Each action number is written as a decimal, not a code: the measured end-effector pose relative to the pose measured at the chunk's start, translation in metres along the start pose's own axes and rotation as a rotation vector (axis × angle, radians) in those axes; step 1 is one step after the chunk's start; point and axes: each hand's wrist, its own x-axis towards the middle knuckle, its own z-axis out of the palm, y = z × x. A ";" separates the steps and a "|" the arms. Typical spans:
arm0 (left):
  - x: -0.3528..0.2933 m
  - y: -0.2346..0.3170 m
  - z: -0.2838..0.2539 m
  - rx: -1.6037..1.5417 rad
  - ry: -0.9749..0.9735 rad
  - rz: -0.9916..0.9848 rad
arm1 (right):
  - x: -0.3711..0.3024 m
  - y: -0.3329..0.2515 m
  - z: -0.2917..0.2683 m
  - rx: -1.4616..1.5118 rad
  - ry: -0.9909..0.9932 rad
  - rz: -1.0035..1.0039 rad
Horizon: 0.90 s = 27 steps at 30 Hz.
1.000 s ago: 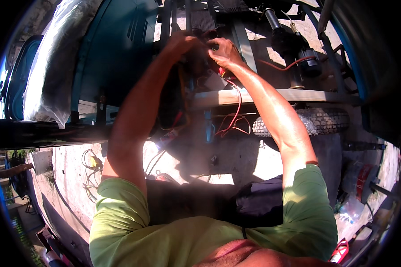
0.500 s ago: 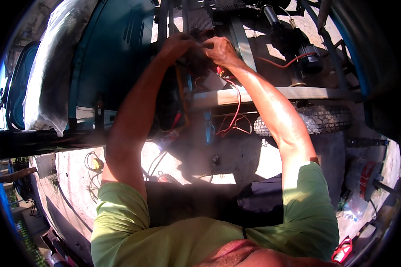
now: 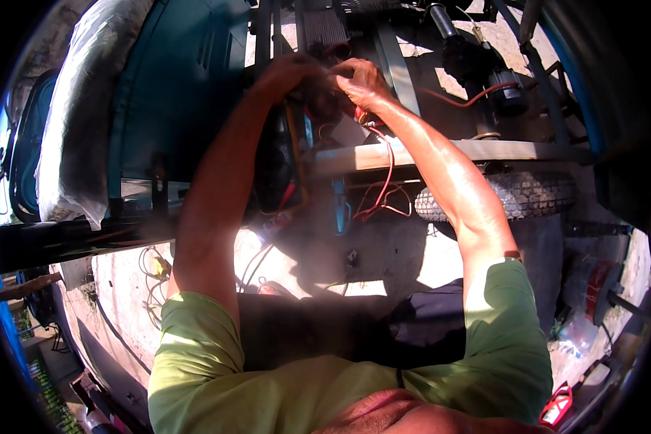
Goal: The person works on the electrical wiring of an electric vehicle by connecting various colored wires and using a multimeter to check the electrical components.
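Note:
Both my arms reach up and forward into the frame of a small vehicle. My left hand (image 3: pixel 286 72) and my right hand (image 3: pixel 362 79) meet at a dark part (image 3: pixel 322 98) near the top middle, fingers curled around it. Red wires (image 3: pixel 383 181) hang down from just below my right hand and loop under a grey metal crossbar (image 3: pixel 441 153). What exactly each hand pinches is hidden by the fingers and by shadow.
A teal body panel (image 3: pixel 173 94) stands at the left, with a white plastic sheet (image 3: pixel 72 145) over its edge. A small treaded tyre (image 3: pixel 513 195) lies right of the wires. A black motor with a red cable (image 3: pixel 484 90) sits upper right. Loose wires (image 3: pixel 152 278) lie on concrete.
Both hands stay together at the same dark part, shifting only slightly upward in the view. The wires hang as before.

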 end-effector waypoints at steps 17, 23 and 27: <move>-0.004 0.009 0.002 0.049 0.032 -0.065 | -0.001 -0.021 -0.013 0.070 -0.108 0.133; 0.000 0.004 0.001 0.145 0.003 0.000 | -0.002 -0.013 -0.004 0.188 -0.085 0.135; 0.004 0.007 0.003 0.289 0.035 0.066 | 0.000 0.002 -0.002 0.145 -0.049 0.041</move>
